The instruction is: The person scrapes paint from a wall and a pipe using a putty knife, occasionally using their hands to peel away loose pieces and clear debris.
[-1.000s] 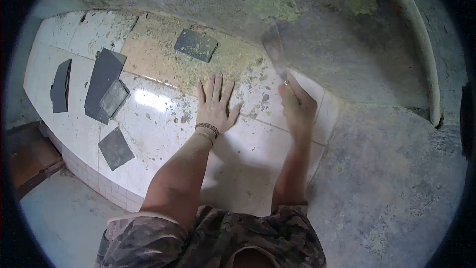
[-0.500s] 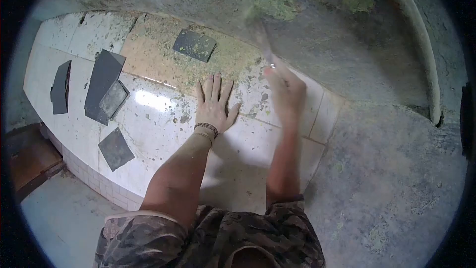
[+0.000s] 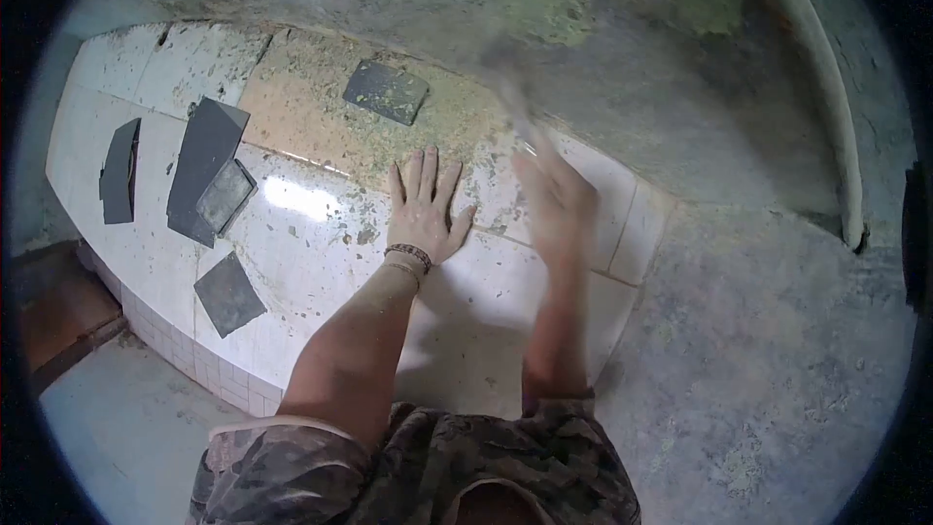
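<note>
My left hand (image 3: 426, 219) lies flat on the white tiled surface (image 3: 486, 287), fingers spread, with beaded bands at the wrist. Nothing is in it. To its right, my right hand (image 3: 562, 199) is wrapped round a scraper-like tool (image 3: 515, 102), both smeared by motion. The tool's far end is against or close to the stained wall (image 3: 622, 87); its exact shape and whether it touches cannot be made out. Flakes of loose debris (image 3: 321, 87) cover the tiles beyond my left hand, and a dark flat piece (image 3: 387, 92) rests among them.
More dark flat pieces lie on the left: a large one (image 3: 206, 160), a smaller one (image 3: 226, 196) overlapping it, a narrow one (image 3: 119, 173) and a square one (image 3: 229, 295). A pipe (image 3: 836, 87) runs down the wall at right. The tiled surface has an edge at lower left.
My right hand and the tool have shifted slightly, still blurred. My left hand stays flat on the tiles, and the whole view has moved a little.
</note>
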`<state>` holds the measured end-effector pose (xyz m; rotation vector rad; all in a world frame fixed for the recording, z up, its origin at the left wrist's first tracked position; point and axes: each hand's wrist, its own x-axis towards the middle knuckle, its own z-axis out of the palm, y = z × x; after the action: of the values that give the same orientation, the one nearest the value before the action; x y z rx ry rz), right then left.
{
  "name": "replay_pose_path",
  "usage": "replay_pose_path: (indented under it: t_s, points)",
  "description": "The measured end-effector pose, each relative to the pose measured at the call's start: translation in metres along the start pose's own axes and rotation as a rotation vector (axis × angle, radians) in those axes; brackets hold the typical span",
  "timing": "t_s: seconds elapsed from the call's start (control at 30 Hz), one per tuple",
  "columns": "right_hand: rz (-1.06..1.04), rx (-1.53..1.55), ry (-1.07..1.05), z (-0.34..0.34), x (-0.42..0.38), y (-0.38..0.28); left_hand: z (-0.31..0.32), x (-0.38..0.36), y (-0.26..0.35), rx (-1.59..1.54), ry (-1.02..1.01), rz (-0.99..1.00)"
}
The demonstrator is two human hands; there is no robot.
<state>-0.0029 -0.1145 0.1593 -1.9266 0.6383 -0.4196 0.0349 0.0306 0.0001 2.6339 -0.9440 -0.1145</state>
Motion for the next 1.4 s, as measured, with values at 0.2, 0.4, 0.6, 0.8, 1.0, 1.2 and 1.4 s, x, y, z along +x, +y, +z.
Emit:
replay_pose_path:
  t_s: [0.2,0.4,0.6,0.8,1.0,1.2,1.4]
  points:
    - [0.221,-0.203,-0.012,0.002,0.015,0.015,-0.003,-0.001,0.002,0.019,-0.011,-0.013]
    - [0.089,-0.003,0.044,-0.024,0.007,0.04,-0.002,0.0,0.001,0.009,-0.028,-0.013]
    - [-0.112,-0.015,-0.004,0.046,0.029,0.012,-0.005,0.001,0.002,0.018,-0.021,-0.012]
    - [0.216,-0.183,-0.014,-0.001,0.012,0.005,-0.004,0.0,0.002,0.004,-0.028,-0.02]
    - [-0.072,-0.076,0.131,0.01,0.004,0.035,-0.001,-0.002,0.003,0.016,-0.016,0.007]
    - [-0.055,-0.119,0.023,0.033,0.023,0.017,-0.003,0.0,0.003,0.02,-0.002,-0.005]
    - [-0.089,0.039,0.06,-0.001,0.0,0.012,-0.002,0.002,-0.002,0.003,-0.006,-0.005]
